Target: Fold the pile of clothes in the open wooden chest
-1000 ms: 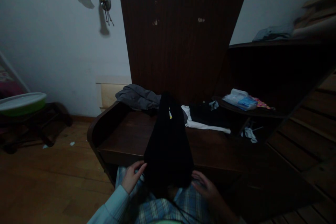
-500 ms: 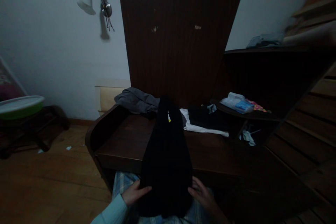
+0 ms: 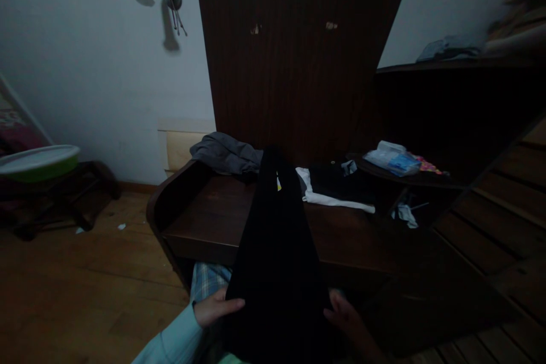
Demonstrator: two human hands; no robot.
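Black trousers lie lengthwise over the desk, their narrow legs at the back and their wide end over my lap. Between the legs shows a small white and yellow patch. My left hand pinches the left edge of the wide end, thumb on top. On the opposite edge my right hand has its thumb and fingers closed on the cloth, partly lost in shadow. The fabric is spread between both hands, and its folds are too dark to make out.
On the dark wooden desk are a grey garment at the back left and folded black and white clothes at the right. A shelf beside them bears a blue-white plastic packet. A green basin stands on a low stool at far left.
My right hand has moved to the right, so the near end of the trousers is spread wider. My left hand stays on its edge. The view has tilted slightly downward.
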